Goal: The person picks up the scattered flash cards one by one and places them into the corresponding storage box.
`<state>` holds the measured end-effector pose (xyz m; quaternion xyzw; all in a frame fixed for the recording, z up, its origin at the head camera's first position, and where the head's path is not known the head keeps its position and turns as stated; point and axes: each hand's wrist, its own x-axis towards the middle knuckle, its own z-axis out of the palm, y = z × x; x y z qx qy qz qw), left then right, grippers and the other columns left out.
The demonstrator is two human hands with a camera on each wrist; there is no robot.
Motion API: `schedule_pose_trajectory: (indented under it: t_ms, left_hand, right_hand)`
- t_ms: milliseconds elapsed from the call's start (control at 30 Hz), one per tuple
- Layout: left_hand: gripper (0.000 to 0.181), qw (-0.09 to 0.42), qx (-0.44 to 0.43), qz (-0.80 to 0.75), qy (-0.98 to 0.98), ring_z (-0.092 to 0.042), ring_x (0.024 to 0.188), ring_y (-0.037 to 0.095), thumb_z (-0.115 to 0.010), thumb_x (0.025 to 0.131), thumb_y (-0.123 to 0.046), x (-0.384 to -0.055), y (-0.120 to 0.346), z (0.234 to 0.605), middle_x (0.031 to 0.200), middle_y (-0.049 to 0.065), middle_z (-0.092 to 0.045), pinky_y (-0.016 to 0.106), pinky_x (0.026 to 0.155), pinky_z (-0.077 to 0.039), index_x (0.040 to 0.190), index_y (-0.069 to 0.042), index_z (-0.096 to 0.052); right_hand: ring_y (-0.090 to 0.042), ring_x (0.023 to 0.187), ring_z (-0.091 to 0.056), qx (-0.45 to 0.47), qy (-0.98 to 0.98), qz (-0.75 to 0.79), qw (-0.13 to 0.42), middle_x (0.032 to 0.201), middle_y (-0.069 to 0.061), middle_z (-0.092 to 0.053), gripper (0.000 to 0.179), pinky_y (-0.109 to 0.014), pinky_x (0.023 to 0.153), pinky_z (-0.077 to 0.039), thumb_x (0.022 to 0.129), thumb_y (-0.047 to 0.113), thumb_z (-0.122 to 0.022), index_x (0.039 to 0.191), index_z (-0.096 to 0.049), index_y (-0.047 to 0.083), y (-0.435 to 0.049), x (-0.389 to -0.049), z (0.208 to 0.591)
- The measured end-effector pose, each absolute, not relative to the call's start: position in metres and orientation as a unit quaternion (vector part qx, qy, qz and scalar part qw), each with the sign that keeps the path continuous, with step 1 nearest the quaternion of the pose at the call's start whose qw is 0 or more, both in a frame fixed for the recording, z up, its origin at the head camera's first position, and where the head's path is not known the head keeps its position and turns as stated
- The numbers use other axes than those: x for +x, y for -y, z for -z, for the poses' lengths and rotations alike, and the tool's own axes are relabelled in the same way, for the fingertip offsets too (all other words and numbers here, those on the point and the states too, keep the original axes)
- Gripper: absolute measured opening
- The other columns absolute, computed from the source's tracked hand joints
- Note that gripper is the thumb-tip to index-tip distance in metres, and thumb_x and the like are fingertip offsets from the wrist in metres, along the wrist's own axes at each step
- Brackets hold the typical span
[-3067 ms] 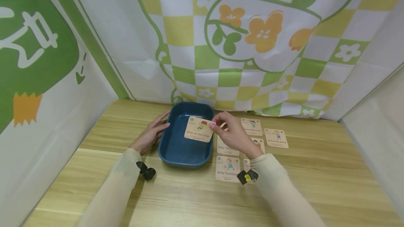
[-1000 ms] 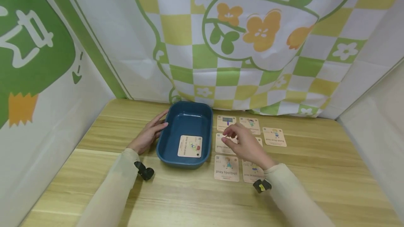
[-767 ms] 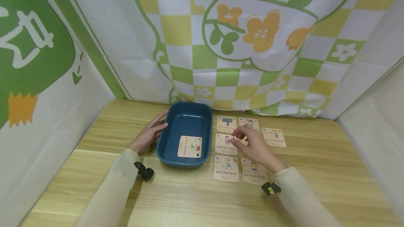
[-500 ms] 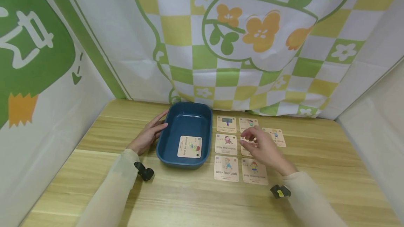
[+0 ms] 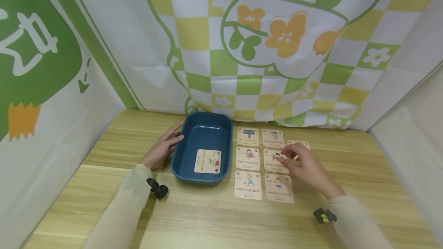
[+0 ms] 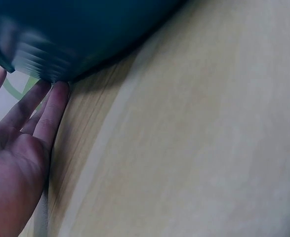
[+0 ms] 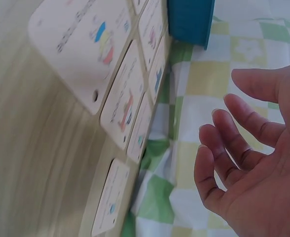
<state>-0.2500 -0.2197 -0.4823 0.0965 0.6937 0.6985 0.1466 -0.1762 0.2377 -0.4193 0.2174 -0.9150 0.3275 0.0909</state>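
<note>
My left hand (image 5: 162, 147) rests against the left side of a dark blue plastic tray (image 5: 200, 135); in the left wrist view its extended fingertips touch the tray wall (image 6: 95, 39). One picture card (image 5: 207, 161), printed "play on the slide", lies turned sideways inside. My right hand (image 5: 306, 166) hovers at the right edge of the "take a break" card (image 5: 274, 160), partly covering the ping-pong card (image 5: 298, 143) behind. Seen in the right wrist view, this right hand (image 7: 258, 153) has loosely bent fingers and holds nothing.
Right of the tray lie "play the violin" (image 5: 247, 158), "play football" (image 5: 248, 185) and "play skipping rope" (image 5: 279, 188) cards. A blackboard card (image 5: 247, 136) and another card (image 5: 272, 137) lie behind. A checked cloth (image 5: 256, 83) hangs along the wooden table's (image 5: 221, 218) back edge.
The "play on the slide" card, earlier pinched by my right hand over the tray, now lies in it. My emptied right hand has moved rightward across the cards; the left stays at the tray.
</note>
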Motion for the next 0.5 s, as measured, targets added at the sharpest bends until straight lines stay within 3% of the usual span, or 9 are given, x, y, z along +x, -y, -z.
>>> schedule_pose_trajectory:
  t_ms: [167,500]
  left_hand:
    - [0.064,0.146,0.096,-0.698,-0.694,-0.038,0.14,0.041,-0.05,0.108,-0.025,-0.25,0.22,0.482,0.16,0.025,-0.027,0.024,0.098,-0.047,0.164,-0.023,-0.019]
    - [0.065,0.148,0.094,-0.701,-0.691,-0.039,0.14,0.042,-0.051,0.108,-0.025,-0.25,0.22,0.481,0.16,0.025,-0.027,0.024,0.098,-0.047,0.164,-0.023,-0.019]
  right_hand:
    - [-0.023,0.087,-0.058,0.219,0.917,-0.321,0.088,0.094,-0.008,-0.064,0.016,-0.035,0.073,-0.052,0.088,0.003,-0.077,0.102,-0.07,-0.001,-0.248,-0.179,0.423]
    - [-0.029,0.092,-0.059,0.157,0.936,-0.312,0.047,0.101,-0.016,-0.063,0.022,-0.047,0.081,-0.05,0.091,0.008,-0.076,0.107,-0.066,-0.004,-0.272,-0.194,0.428]
